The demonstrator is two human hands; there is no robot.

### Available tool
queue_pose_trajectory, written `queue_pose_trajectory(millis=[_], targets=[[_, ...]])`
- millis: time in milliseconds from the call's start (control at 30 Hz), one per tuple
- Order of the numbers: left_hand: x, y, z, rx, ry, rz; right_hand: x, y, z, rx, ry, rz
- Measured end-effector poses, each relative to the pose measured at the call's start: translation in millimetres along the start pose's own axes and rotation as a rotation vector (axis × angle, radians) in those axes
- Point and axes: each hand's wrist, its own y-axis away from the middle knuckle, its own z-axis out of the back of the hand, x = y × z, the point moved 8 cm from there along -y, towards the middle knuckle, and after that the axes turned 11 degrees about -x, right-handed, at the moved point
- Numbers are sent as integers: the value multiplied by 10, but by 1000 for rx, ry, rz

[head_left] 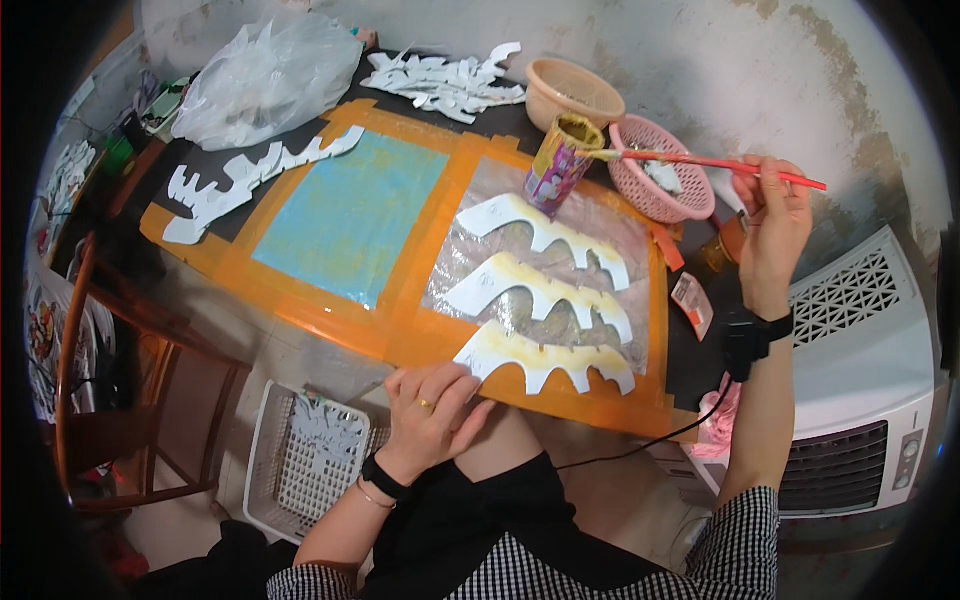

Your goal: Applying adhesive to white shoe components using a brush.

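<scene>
My right hand (775,215) is closed around the far end of a long red paintbrush (700,161). Its bristles reach the rim of a purple, yellow-smeared tin can (560,170). Three scalloped white cut-out strips lie on the table: the far strip (545,235), the middle strip (540,290) and the near strip (550,360). Yellowish coating spreads along their upper edges. My left hand (435,410) rests at the table's near edge, its bent fingers by the near strip's left end and its thumb apart. I see nothing held in it.
Behind are a plastic bag (270,85), a pile of white cut-outs (445,80), a beige basket (565,85) and a pink basket (625,150). More cut-outs (240,180) lie left of a blue sheet (350,215). A chair (190,380), white crate (260,480) and air cooler (860,400) flank me.
</scene>
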Motion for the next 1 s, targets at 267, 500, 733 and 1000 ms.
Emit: queue_pose_trajectory(millis=[267, 500, 733, 1000], targets=[[-3, 8, 13, 0, -23, 0, -144, 916, 454, -25, -73, -273], [-14, 11, -18, 22, -38, -10, -373, 1737, 795, -100, -7, -457], [-5, -1, -10, 25, -60, 20, -327, 1888, 802, -47, -8, -336], [-4, -5, -9, 26, -55, 22, -90, 2009, 770, 139, 35, -164]])
